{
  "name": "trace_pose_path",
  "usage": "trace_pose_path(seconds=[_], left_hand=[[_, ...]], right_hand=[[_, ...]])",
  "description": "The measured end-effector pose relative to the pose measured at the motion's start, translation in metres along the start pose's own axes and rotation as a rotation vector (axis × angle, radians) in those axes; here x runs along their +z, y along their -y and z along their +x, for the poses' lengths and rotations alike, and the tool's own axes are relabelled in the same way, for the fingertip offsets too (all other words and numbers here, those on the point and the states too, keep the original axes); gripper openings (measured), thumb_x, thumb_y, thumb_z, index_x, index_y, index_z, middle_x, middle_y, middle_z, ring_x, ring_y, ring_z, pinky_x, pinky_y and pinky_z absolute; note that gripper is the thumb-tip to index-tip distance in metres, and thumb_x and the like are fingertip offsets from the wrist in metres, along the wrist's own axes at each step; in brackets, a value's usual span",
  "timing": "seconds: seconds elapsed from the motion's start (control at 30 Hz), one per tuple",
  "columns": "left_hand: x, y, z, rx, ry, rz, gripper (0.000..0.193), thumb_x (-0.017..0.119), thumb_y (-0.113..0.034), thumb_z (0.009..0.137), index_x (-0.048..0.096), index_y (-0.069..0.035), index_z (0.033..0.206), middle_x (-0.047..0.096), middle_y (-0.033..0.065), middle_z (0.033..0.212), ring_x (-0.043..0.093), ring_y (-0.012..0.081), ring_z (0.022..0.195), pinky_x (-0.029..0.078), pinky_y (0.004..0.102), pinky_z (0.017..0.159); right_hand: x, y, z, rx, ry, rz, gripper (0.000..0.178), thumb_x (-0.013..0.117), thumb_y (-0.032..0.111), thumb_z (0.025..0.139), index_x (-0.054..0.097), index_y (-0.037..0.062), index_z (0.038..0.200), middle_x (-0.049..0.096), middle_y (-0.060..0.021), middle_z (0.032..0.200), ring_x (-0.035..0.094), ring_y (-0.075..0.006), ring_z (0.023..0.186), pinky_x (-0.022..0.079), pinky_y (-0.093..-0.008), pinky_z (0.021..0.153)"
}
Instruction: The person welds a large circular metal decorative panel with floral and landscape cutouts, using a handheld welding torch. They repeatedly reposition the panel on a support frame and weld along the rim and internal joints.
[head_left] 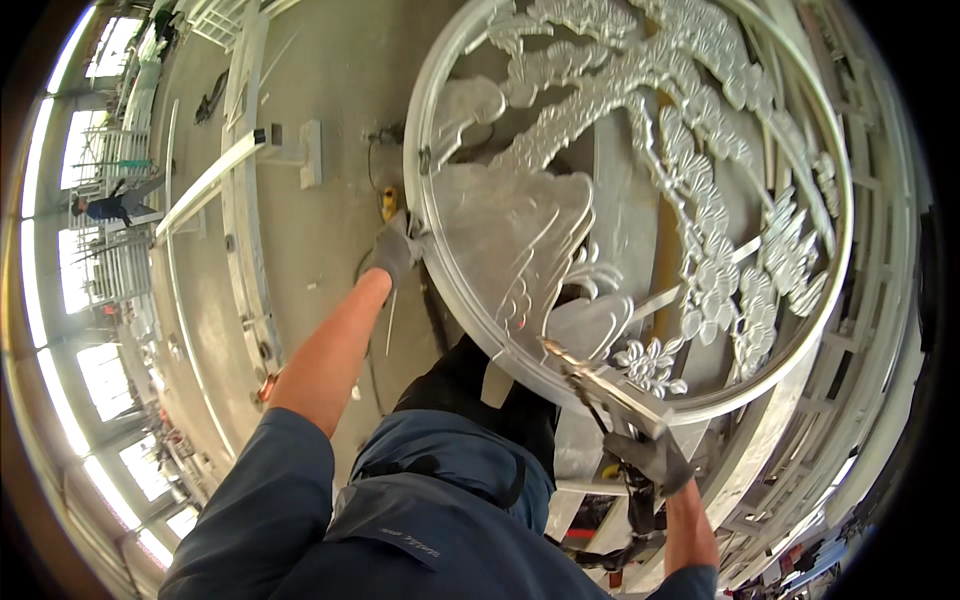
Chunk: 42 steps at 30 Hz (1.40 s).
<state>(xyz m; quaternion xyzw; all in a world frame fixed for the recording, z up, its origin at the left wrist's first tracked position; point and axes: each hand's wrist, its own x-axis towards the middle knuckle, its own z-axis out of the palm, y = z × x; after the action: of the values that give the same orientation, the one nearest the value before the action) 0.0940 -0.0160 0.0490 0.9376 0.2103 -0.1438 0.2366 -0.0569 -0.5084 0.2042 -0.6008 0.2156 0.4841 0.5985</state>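
Observation:
A large round silver metal panel (520, 215) with cut-out tree, leaf and blossom shapes lies in front of me inside a thick ring. My left hand (397, 250), in a grey glove, is closed at the ring's left edge. Its fingertips are partly hidden against the rim. A thin pale rod (390, 325) hangs below that hand; whether it is held is unclear. In a dark grey glove, my right hand (652, 458) is wrapped round the black handle of a gun-shaped tool (605, 388). The tool has a long silver body and a brass-coloured tip, which points over the panel's near rim.
A yellow power tool (388, 203) with a cable lies on the floor beyond my left hand. Long metal beams (215, 180) stand at the left. A person (110, 207) is at the far left. Metal framing (790, 440) runs under and right of the panel.

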Motion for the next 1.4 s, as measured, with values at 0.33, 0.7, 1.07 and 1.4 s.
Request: trace_pose_path(seconds=[0.33,0.7,1.07,1.4], left_hand=[[0.026,0.03,0.028,0.383,-0.013,-0.156,0.028,0.078,-0.025,0.08,0.061,-0.004,0.09,0.064,0.0111,0.08,0.06,0.023,0.073,0.05,0.0398,0.07],[-0.019,0.103,0.06,0.253,0.326,-0.49,0.039,0.061,-0.038,0.102,0.064,-0.006,0.125,0.061,-0.0013,0.095,0.058,0.0106,0.081,0.05,0.0304,0.066],[-0.103,0.076,-0.03,0.3,0.33,-0.468,0.056,0.06,-0.035,0.101,0.05,-0.006,0.148,0.058,0.0055,0.14,0.057,0.0219,0.12,0.049,0.0389,0.095],[-0.078,-0.109,-0.278,0.825,0.52,-0.306,0.065,0.044,-0.046,0.106,0.033,-0.008,0.158,0.059,0.0072,0.141,0.06,0.0241,0.12,0.046,0.0386,0.098]], right_hand=[[0.084,-0.128,-0.102,-0.43,-1.028,0.366,0.048,0.065,0.016,0.094,0.054,-0.0014,0.138,0.063,-0.0074,0.113,0.062,-0.014,0.093,0.051,-0.0302,0.08],[0.282,-0.388,-0.18,-0.063,-1.667,0.697,0.044,0.071,0.017,0.092,0.059,0.0069,0.134,0.06,0.0009,0.092,0.056,-0.009,0.081,0.049,-0.027,0.07],[0.306,-0.554,-0.198,0.039,-1.815,1.15,0.05,0.083,0.03,0.084,0.066,0.0049,0.124,0.068,-0.0033,0.107,0.062,-0.0154,0.097,0.049,-0.0337,0.087],[0.243,-0.732,-0.159,-0.129,-1.763,0.989,0.046,0.086,0.018,0.08,0.07,-0.0001,0.119,0.073,-0.0043,0.11,0.066,-0.013,0.099,0.052,-0.0315,0.089]])
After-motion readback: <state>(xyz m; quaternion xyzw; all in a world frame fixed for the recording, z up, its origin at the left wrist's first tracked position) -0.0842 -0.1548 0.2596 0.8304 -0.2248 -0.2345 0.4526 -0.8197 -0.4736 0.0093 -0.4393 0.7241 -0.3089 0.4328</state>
